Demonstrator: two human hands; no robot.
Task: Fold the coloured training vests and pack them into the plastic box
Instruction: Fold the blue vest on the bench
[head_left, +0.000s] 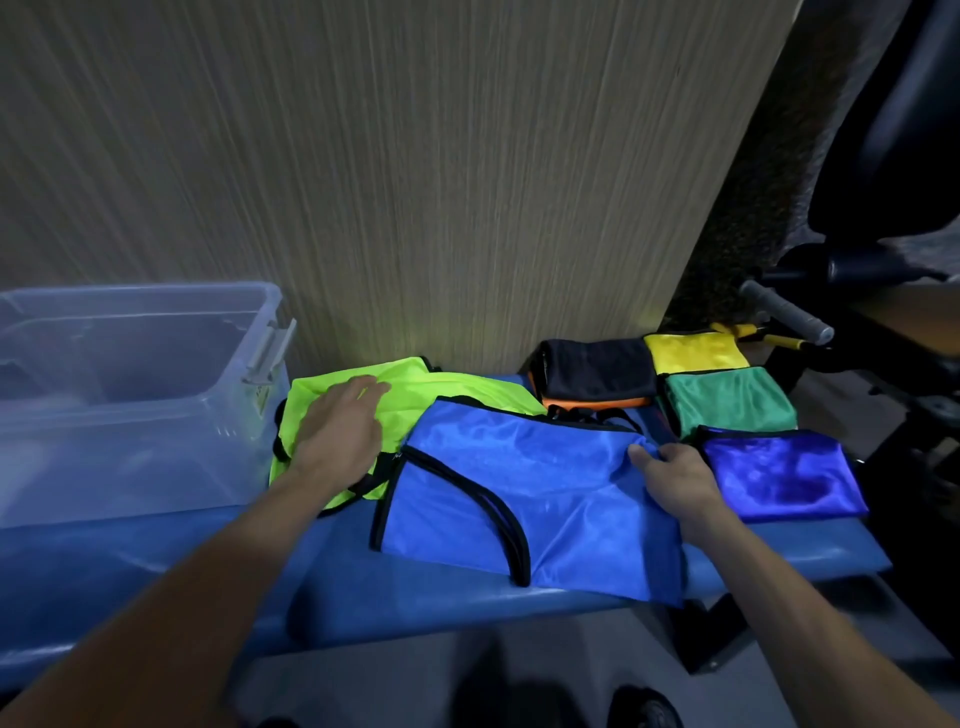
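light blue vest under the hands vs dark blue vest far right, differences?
The light blue satin vest lies spread out, only partly folded; the dark violet-blue satin vest is a small folded rectangle. The right hand pinches the light one; nothing touches the dark one. Both lie on the blue padded bench.

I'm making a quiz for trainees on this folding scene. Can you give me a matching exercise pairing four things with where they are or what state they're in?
Column one:
1. lime vest
2. blue vest
3. purple vest
4. plastic box

Column two:
A. folded, at the bench's right end
B. pinched at its edge by the right hand
C. under the flat left hand
D. stands at the bench's left end

Pairs: 1-C, 2-B, 3-A, 4-D
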